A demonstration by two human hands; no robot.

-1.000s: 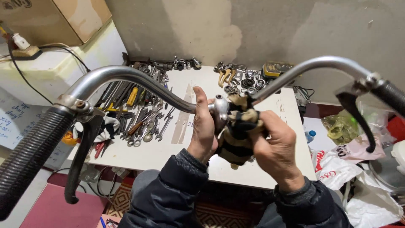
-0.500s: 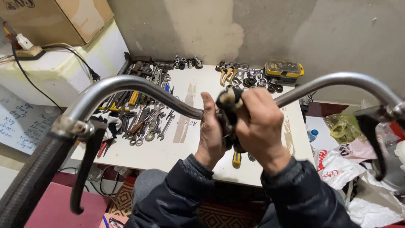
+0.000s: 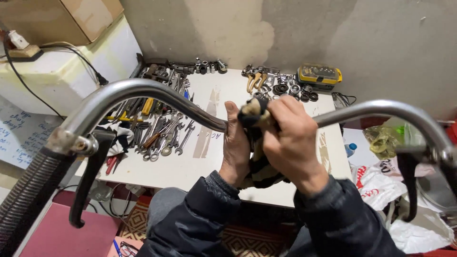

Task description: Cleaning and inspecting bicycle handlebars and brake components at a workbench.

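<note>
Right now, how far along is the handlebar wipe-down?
Done: nothing can be called finished; the bar's left curve looks shiny, but that proves little. In hand: both hands press a striped rag around the handlebar's centre, left hand gripping beside it, right hand over it. Left: the right arm of the bar and the rubber grip are untouched by the rag.

Left hand [image 3: 236,145]: raised upright beside the handlebar [image 3: 157,93] centre, palm turned inward, fingers curled. Right hand [image 3: 290,138]: closed in a fist just beside the left, knuckles upward. Both forearms are sleeved in dark fabric, drawn together.
</note>
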